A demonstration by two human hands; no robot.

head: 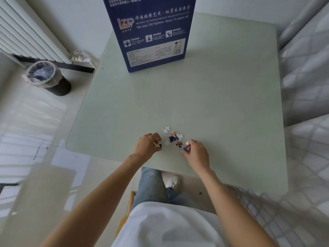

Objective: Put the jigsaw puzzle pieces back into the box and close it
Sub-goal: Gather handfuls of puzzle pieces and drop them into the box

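Note:
A tall dark blue puzzle box (151, 32) stands upright at the far edge of the pale green table (213, 104); its top is out of view. Several loose jigsaw pieces (173, 137), white, dark blue and red, lie in a small cluster near the table's front edge. My left hand (147, 144) sits just left of the cluster with curled fingers pinching a dark and white piece. My right hand (195, 152) sits just right of the cluster and pinches a blue piece between thumb and fingers.
A black waste bin (48, 78) with a plastic liner stands on the floor at the left, beside a white radiator (26, 32). A bed with a quilted cover (306, 77) borders the table on the right. One stray dark piece (200, 193) lies on the floor below the table.

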